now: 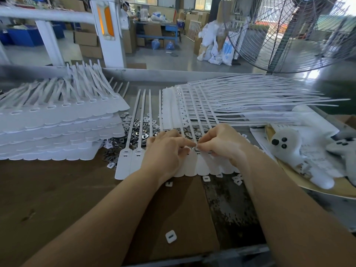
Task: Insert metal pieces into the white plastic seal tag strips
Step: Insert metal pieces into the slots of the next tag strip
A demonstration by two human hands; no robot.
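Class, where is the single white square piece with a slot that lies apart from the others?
In the head view, the white square piece lies alone on the brown cardboard near the bottom centre, between the person's two forearms.

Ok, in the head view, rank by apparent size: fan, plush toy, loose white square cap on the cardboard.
1. Fan, cropped by the frame.
2. Plush toy.
3. White square cap, though nearest the camera.

A single wide-angle head camera looks forward and down from the person's own viewpoint, close over the tabletop (57, 199). Both forearms enter from 6 o'clock and the hands meet near the frame's centre, close to the lens. Toward 12 o'clock the view opens onto a distant workshop floor, and a large fan (289, 35) sits at 1 to 2 o'clock. Straight lines bow near the edges.
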